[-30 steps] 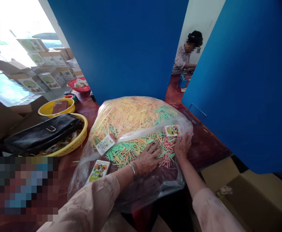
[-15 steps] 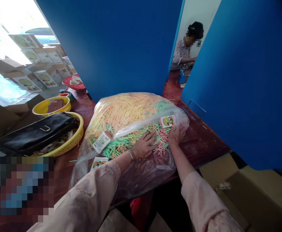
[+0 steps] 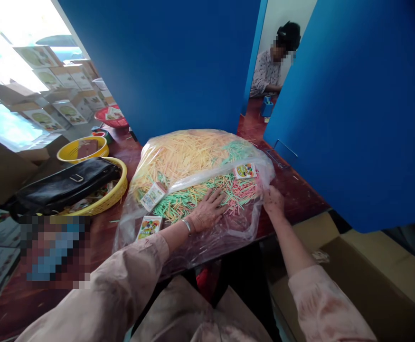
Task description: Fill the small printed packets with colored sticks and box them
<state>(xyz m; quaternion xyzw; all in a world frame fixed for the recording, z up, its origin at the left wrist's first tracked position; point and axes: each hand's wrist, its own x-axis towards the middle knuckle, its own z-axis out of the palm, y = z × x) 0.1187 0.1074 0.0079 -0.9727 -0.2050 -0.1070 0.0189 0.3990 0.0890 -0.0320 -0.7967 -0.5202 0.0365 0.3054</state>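
A large clear plastic bag [image 3: 189,247] lies on the table, full of thin pastel sticks [image 3: 193,152] in yellow, green and pink. My left hand [image 3: 207,212] rests flat on the loose sticks at its mouth, fingers spread. At the bag's right edge, my right hand [image 3: 273,202] has its fingers curled on the plastic; the fingertips are partly hidden. One small printed packet [image 3: 245,171] sits on the sticks near my right hand. To the left of my left hand are a second packet [image 3: 153,196] and a third packet [image 3: 149,227].
Blue panels [image 3: 165,66] stand behind and to the right, one with a wire handle [image 3: 282,154]. On the left are yellow baskets [image 3: 120,194], a black bag [image 3: 68,185] and a red basket [image 3: 113,121]. An open carton [image 3: 357,285] lies below right. Beyond the gap sits another person [image 3: 268,71].
My right hand has moved off the pink sticks, outward to the bag's right edge. My left hand stays on the sticks. The whole view has shifted slightly.
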